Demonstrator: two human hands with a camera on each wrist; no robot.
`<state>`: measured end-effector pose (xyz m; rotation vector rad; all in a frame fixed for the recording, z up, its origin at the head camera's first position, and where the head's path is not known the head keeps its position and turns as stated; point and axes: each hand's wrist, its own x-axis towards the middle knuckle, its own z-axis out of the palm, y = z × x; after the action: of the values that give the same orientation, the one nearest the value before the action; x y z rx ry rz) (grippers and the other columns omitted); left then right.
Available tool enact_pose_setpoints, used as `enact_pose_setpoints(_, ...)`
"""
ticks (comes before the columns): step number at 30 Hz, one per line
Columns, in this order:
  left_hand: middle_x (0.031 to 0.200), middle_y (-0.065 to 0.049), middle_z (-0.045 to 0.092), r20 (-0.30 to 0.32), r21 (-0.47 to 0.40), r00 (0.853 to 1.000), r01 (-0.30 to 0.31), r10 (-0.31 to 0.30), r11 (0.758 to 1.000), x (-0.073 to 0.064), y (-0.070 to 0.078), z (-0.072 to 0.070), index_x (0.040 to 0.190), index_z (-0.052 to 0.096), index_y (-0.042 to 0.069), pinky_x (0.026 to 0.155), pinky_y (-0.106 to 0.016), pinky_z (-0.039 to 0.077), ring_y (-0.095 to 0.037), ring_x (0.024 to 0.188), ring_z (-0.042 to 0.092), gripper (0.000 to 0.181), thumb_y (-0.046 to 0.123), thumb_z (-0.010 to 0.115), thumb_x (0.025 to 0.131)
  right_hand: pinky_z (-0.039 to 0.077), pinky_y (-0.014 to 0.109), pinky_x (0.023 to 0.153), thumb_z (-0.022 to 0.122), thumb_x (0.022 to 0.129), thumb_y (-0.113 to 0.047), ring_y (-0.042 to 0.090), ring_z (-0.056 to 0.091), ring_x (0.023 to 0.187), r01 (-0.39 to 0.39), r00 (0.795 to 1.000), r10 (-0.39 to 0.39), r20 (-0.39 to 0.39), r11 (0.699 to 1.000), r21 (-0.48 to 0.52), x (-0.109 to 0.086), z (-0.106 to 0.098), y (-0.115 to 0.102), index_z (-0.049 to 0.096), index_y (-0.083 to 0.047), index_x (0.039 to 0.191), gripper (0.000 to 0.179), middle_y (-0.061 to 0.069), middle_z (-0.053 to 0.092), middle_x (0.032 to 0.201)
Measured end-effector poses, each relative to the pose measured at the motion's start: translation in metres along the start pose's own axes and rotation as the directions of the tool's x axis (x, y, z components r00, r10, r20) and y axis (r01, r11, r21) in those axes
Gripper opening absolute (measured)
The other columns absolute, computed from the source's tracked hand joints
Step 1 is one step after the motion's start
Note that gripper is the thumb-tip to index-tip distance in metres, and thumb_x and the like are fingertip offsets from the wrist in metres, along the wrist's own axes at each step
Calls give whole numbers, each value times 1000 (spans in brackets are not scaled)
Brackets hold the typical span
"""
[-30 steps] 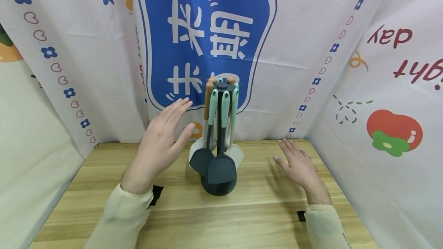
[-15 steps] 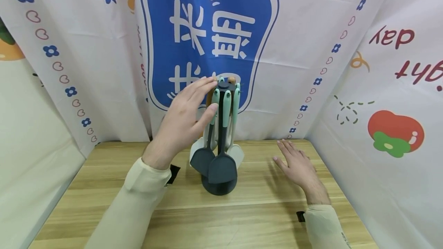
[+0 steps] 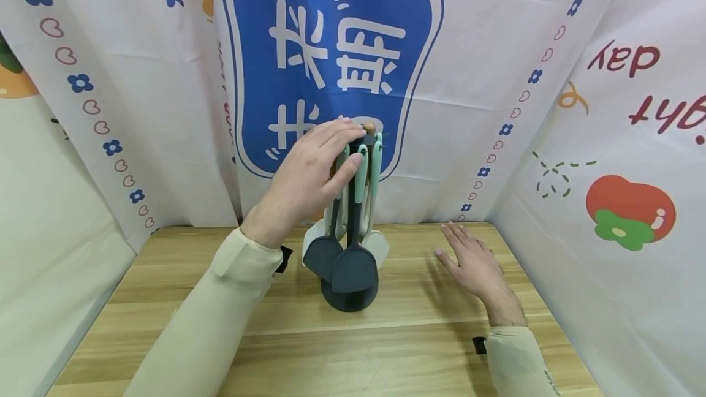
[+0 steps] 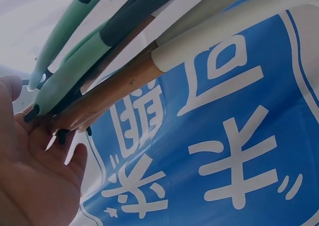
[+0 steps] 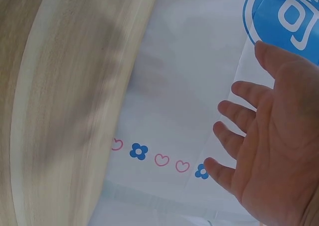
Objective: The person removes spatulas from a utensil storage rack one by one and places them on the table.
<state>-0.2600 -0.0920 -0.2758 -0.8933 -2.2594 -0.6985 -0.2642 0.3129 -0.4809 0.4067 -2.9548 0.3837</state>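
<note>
A rotating-style utensil stand with a round dark base [image 3: 349, 302] stands upright mid-table. Several utensils hang round it, among them a dark turner [image 3: 355, 269] with a mint handle. My left hand [image 3: 311, 167] lies over the stand's top, its fingers extended across and the thumb in front of the handles. The left wrist view shows the palm close by the mint handle [image 4: 75, 79] and a wooden handle [image 4: 112, 94]; the exact contact is partly hidden. On the right, my right hand [image 3: 475, 265] is held with spread fingers above the table, holding nothing.
The wooden table [image 3: 408, 348] meets a white printed cloth [image 3: 469, 103] along its back edge. Another cloth wall [image 3: 623, 299] rises on the right, and a pale wall [image 3: 49, 219] on the left.
My left hand has moved right and upward from beside the stand to over its top. The right hand and the stand have stayed in place.
</note>
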Motion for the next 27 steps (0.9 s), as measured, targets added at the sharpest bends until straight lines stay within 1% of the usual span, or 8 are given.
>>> enact_pose_setpoints(7,169,-9,69,-60,-24,997,-46,44,999,1,-3,6,162,69,10,147,-48,40,-32,171,54,43,26,58,124,40,78,139,64,121,-40,53,47,171,22,996,-22,-86,1000,-4,3,-1,-5,42,-7,181,72,22,43,188)
enact_pose_setpoints(11,168,-10,70,-84,-30,995,-53,50,998,0,-4,9,161,69,10,147,-47,40,-32,170,55,42,25,56,125,45,75,136,68,120,-33,54,54,164,26,989,-25,-147,1000,4,5,-1,-10,48,-4,177,67,24,52,182)
enact_pose_setpoints(14,169,-10,69,-94,-28,995,-48,45,998,-1,-4,11,161,69,10,148,-45,39,-32,170,54,42,25,56,125,47,74,135,68,120,-30,54,58,161,28,980,-18,-197,999,45,6,-2,-16,52,-3,174,63,26,58,176)
enact_pose_setpoints(16,169,-10,69,-102,-28,994,-46,43,999,-1,-4,12,161,70,10,148,-45,39,-32,170,54,42,26,55,125,47,74,135,68,120,-28,55,60,159,32,972,-7,-235,994,103,6,-3,-22,54,-2,172,59,27,61,173)
enact_pose_setpoints(19,169,-10,69,-111,-30,993,-45,42,999,-1,-4,14,160,70,10,148,-45,39,-32,170,55,41,26,55,125,51,73,132,68,120,-24,54,64,155,44,956,19,-292,977,208,7,-4,-33,59,-2,168,54,27,65,168)
enact_pose_setpoints(22,168,-11,70,-121,-35,992,-44,39,998,-1,-4,16,159,71,9,148,-45,39,-33,169,56,41,26,54,125,58,70,125,68,120,-20,52,68,150,71,942,38,-335,949,308,7,-8,-46,62,-2,165,49,27,69,162)
enact_pose_setpoints(25,166,-11,71,-133,-40,990,-42,36,998,-1,-5,18,157,72,9,148,-44,39,-33,167,57,41,25,54,124,64,67,119,68,119,-16,48,70,147,102,934,45,-353,917,385,8,-12,-58,64,-2,162,46,25,72,158)
enact_pose_setpoints(27,166,-11,71,-140,-42,989,-42,36,998,-1,-5,18,157,72,9,148,-44,39,-33,167,58,40,25,54,124,65,67,118,69,118,-14,47,70,148,117,933,47,-358,899,423,9,-13,-65,65,-2,162,45,24,72,158)
